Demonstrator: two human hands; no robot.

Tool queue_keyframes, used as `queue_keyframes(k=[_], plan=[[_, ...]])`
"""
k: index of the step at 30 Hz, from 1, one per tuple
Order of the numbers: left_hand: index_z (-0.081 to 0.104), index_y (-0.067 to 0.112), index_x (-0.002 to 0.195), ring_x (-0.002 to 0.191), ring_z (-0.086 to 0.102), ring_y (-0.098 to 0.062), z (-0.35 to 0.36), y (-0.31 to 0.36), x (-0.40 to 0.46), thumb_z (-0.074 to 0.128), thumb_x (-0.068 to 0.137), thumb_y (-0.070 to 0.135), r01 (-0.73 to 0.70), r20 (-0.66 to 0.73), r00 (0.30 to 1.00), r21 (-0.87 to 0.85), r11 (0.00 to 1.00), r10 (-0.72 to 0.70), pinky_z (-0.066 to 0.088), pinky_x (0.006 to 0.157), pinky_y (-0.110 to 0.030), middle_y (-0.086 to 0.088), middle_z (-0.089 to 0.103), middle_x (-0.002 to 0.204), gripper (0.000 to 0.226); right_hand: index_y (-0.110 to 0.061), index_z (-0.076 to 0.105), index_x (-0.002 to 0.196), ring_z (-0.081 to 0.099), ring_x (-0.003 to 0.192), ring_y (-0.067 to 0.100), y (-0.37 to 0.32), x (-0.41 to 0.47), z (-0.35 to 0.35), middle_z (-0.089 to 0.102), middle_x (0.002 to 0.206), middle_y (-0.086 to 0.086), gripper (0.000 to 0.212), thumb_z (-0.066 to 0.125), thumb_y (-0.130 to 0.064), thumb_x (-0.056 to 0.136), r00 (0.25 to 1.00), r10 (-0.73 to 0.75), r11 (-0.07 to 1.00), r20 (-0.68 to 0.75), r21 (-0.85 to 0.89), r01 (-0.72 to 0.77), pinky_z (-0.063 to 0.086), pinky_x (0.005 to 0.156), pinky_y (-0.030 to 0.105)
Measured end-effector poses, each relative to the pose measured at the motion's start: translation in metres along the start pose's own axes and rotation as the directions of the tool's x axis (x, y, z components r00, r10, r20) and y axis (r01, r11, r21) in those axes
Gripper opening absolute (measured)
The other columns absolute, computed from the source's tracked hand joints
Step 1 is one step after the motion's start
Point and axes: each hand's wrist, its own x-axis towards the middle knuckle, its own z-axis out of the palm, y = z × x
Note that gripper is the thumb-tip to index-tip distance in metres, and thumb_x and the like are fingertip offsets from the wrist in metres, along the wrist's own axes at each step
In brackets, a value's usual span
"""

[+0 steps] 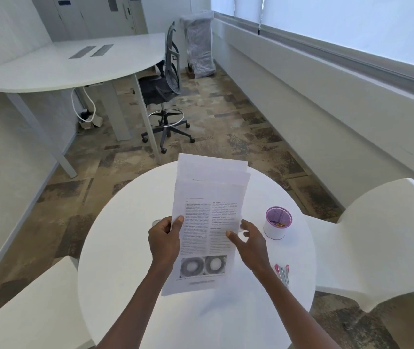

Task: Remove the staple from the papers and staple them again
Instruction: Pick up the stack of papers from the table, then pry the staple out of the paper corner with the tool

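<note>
Papers (208,217) stood lifted over the round counter (125,248), the sheets fanned unevenly at the top, apparently loose so they could be squared up for a new staple; no staple could be made out. The left hand (164,241) pinched their left edge, thumb on the printed front and fingers behind, carrying the stack. The right hand (248,244) sat at the right edge with fingers spread and relaxed, thumb touching the page, seemingly steadying it rather than gripping. A white cup (277,222) with a purple rim stood just right of the papers, small bits inside. Pink pens (282,274) lay near the counter's right edge. No stapler was in clear view, so restapling looked not yet begun
</note>
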Motion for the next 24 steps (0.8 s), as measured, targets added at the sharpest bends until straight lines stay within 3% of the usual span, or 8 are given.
queue_keyframes(k=[3, 5, 6, 8, 11, 13, 19, 24], plan=[[0.071, 0.014, 0.072, 0.061, 0.055, -0.016, 0.003, 0.004, -0.002, 0.067, 0.093, 0.026, -0.104, 0.015, 0.995, 0.066, 0.992, 0.103, 0.041, 0.057, -0.026, -0.001, 0.068, 0.067, 0.024, -0.018, 0.056, 0.126, 0.044, 0.115, 0.018, -0.011, -0.004, 0.004, 0.049, 0.111, -0.011, 0.051, 0.07, -0.046, 0.086, 1.0, -0.002, 0.979, 0.02, -0.204, 0.006, 0.036, 0.097, 0.032], [0.079, 0.013, 0.089, 0.071, 0.063, -0.009, 0.005, 0.008, -0.007, 0.068, 0.092, 0.02, -0.194, 0.039, 0.981, 0.1, 0.976, 0.191, 0.043, 0.062, -0.015, 0.005, 0.074, 0.079, 0.013, -0.025, 0.057, 0.087, 0.048, 0.088, 0.012, -0.026, -0.007, 0.008, 0.05, 0.082, -0.016, 0.029, 0.069, -0.051, 0.085, 0.998, 0.015, 0.991, 0.058, -0.137, -0.007, 0.037, 0.074, 0.026], [0.079, 0.01, 0.094, 0.076, 0.065, 0.001, 0.006, 0.009, -0.011, 0.07, 0.091, 0.016, -0.246, 0.042, 0.969, 0.13, 0.96, 0.243, 0.042, 0.066, -0.008, 0.007, 0.074, 0.084, 0.012, -0.023, 0.047, 0.07, 0.045, 0.072, 0.01, -0.036, -0.01, 0.011, 0.045, 0.067, -0.015, 0.041, 0.068, -0.055, 0.084, 0.995, 0.027, 0.997, 0.097, -0.079, -0.019, 0.033, 0.063, 0.025], [0.08, 0.008, 0.093, 0.08, 0.061, 0.018, 0.009, 0.006, -0.015, 0.072, 0.088, 0.009, -0.347, 0.051, 0.938, 0.176, 0.921, 0.343, 0.041, 0.071, -0.004, 0.009, 0.073, 0.086, 0.009, -0.015, 0.039, 0.059, 0.038, 0.057, 0.008, -0.049, -0.014, 0.018, 0.039, 0.057, -0.011, 0.059, 0.066, -0.061, 0.082, 0.982, 0.073, 0.995, 0.173, 0.051, -0.083, 0.027, 0.057, 0.026], [0.081, 0.015, 0.095, 0.083, 0.064, 0.009, 0.012, -0.006, -0.017, 0.072, 0.086, 0.008, -0.434, 0.114, 0.901, 0.218, 0.874, 0.418, 0.05, 0.077, -0.022, 0.019, 0.071, 0.091, 0.014, -0.001, 0.067, 0.075, 0.055, 0.066, 0.013, -0.067, -0.017, 0.024, 0.066, 0.07, 0.005, 0.063, 0.069, -0.063, 0.078, 0.953, 0.198, 0.93, 0.228, 0.263, -0.256, 0.043, 0.065, 0.031], [0.08, 0.022, 0.099, 0.092, 0.067, -0.007, 0.012, -0.012, -0.019, 0.071, 0.087, 0.009, -0.485, 0.182, 0.874, 0.265, 0.833, 0.451, 0.052, 0.081, -0.029, 0.019, 0.073, 0.098, 0.02, -0.008, 0.074, 0.088, 0.065, 0.075, 0.015, -0.073, -0.017, 0.026, 0.077, 0.086, 0.01, 0.047, 0.072, -0.055, 0.081, 0.926, 0.289, 0.872, 0.242, 0.332, -0.359, 0.05, 0.07, 0.032], [0.079, 0.017, 0.099, 0.092, 0.066, -0.018, 0.011, -0.028, -0.028, 0.073, 0.083, 0.002, -0.582, 0.275, 0.813, 0.399, 0.708, 0.513, 0.047, 0.079, -0.023, 0.003, 0.076, 0.095, 0.023, 0.001, 0.069, 0.103, 0.075, 0.078, 0.023, -0.052, -0.012, 0.036, 0.077, 0.093, 0.015, 0.021, 0.069, -0.014, 0.088, 0.841, 0.49, 0.724, 0.23, 0.429, -0.54, 0.057, 0.066, 0.031], [0.074, 0.014, 0.11, 0.106, 0.062, -0.021, 0.005, -0.034, -0.039, 0.071, 0.085, 0.004, -0.455, 0.167, 0.889, 0.426, 0.782, 0.427, 0.038, 0.093, -0.019, 0.0, 0.072, 0.109, 0.027, 0.011, 0.063, 0.109, 0.074, 0.07, 0.022, -0.046, -0.018, 0.04, 0.073, 0.1, 0.023, 0.031, 0.075, -0.002, 0.084, 0.802, 0.542, 0.588, 0.252, 0.569, -0.575, 0.06, 0.063, 0.027]])
